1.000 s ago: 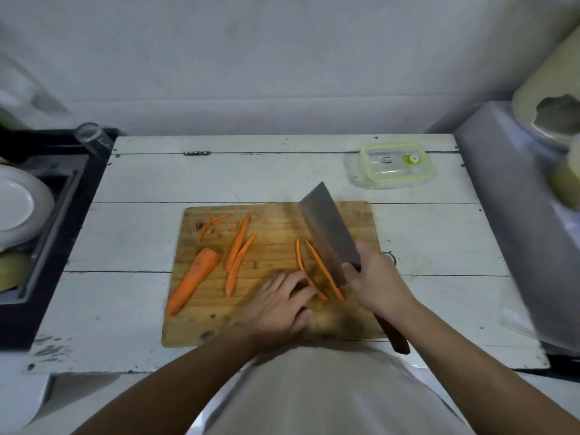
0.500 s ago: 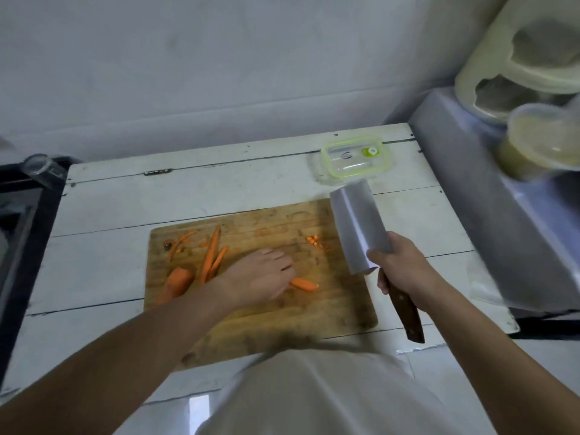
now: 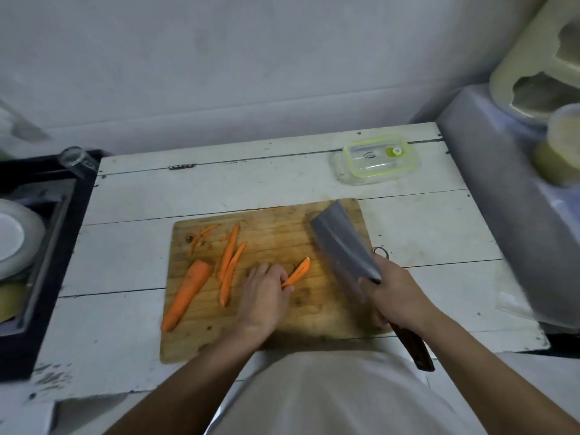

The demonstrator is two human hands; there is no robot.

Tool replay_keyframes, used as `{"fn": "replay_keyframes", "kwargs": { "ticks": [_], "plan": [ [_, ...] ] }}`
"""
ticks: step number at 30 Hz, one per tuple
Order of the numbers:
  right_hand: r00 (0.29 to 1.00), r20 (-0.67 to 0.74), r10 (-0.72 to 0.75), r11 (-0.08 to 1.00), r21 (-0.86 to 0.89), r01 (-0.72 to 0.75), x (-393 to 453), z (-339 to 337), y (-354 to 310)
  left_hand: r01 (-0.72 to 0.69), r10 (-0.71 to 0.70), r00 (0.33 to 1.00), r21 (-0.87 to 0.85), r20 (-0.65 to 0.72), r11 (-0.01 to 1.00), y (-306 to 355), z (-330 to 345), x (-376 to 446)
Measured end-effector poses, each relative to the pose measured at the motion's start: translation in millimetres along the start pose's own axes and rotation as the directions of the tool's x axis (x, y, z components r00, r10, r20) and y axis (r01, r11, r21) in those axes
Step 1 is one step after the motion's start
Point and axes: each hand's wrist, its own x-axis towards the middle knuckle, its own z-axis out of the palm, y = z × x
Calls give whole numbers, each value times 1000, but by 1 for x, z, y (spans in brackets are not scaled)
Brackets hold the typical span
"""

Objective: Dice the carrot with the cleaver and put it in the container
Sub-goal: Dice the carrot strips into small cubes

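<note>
Single head view, looking steeply down, close over cutting board [image 3: 276, 309].

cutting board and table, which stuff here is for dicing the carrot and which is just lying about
For the job: carrot, carrot strips, cutting board, cleaver held by the right hand, lidded container.

Lying about: glass, white plate, jar.

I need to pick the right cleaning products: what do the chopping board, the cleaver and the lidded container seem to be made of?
The chopping board looks like bare wood, with visible grain, scoring and dark stains. The cleaver has a dull grey blade, apparently matte metal, and a dark, probably wooden handle. The container has a see-through body, glass or clear plastic, under a clear lid with a green rim, likely plastic.
</note>
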Motion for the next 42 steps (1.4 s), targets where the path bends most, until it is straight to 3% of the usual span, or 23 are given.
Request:
{"fn": "replay_keyframes", "kwargs": {
  "ticks": [8,11,15,21,25,32,36,42],
  "plan": [
    [1000,-25,3,1000,4,-3,-1,-2,6,139,-139,990,-181,15,974,3,-5,8],
    [999,-42,4,1000,-5,-4,-3,-5,6,143,-143,990,-141,11,980,-8,-12,17],
    [998,-52,17,1000,-5,-17,-2,-7,9,-14,15,1000,57,-25,998,-12,-12,20],
    [999,-53,-5,997,-80,1,-2,-7,12,-248,253,966,89,-50,965,12,13,14],
    [992,-97,-80,959,-278,50,-7,-1,19,-396,401,915,101,-44,913,10,25,6],
    [988,-11,-157,786,-607,118,-16,35,16,-530,541,838,127,-74,838,-15,25,-16],
    [981,31,-193,749,-641,168,-11,46,10,-563,578,814,162,-59,810,-16,28,-7],
    [953,-62,-295,686,-708,167,-18,34,8,-578,592,804,168,-50,799,-15,31,-9]
  ]
}}
